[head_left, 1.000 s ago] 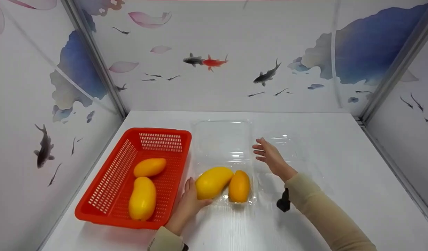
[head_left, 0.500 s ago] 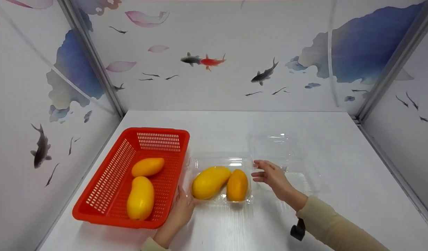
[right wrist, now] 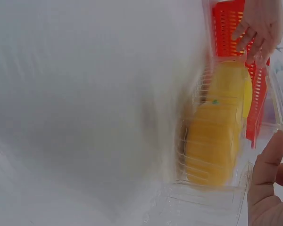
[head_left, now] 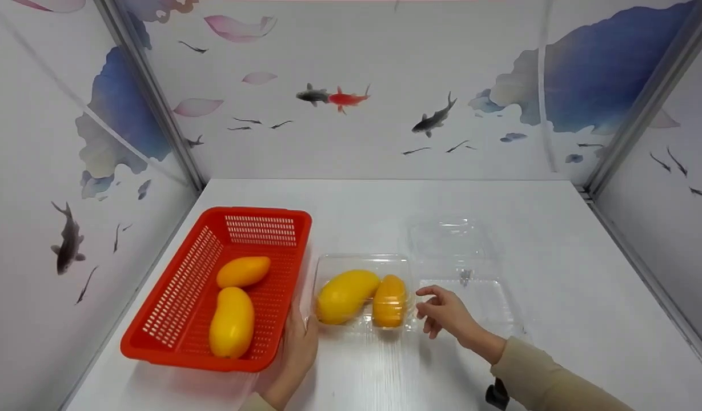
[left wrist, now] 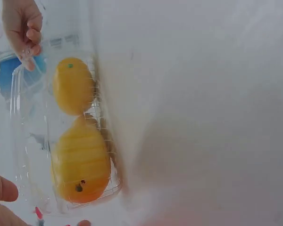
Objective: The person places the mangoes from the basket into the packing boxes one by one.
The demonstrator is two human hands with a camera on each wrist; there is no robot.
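Observation:
Two yellow mangoes, a larger one (head_left: 345,297) and a smaller one (head_left: 389,311), lie in a clear plastic clamshell box (head_left: 362,261). Its clear lid (left wrist: 20,108) stands tilted over them, apart from the base along the front in the wrist views. My left hand (head_left: 299,345) is beside the box's left end, with its fingers extended near the lid's corner in the right wrist view. At the right end, my right hand (head_left: 450,317) has thumb and index finger apart in the head view, by the lid's corner. Its other fingers are bent. Whether either hand touches the lid is hard to tell.
A red plastic basket (head_left: 135,337) on the left holds two more mangoes, one behind (head_left: 243,272) and one in front (head_left: 232,322). A second clear clamshell box (head_left: 502,297) lies open on the right. Printed panels wall in the white table (head_left: 533,200).
The clamshell's lid has swung from lying flat at the back to over the mangoes. My right hand has moved toward me along with it; my left hand has moved slightly left, beside the basket.

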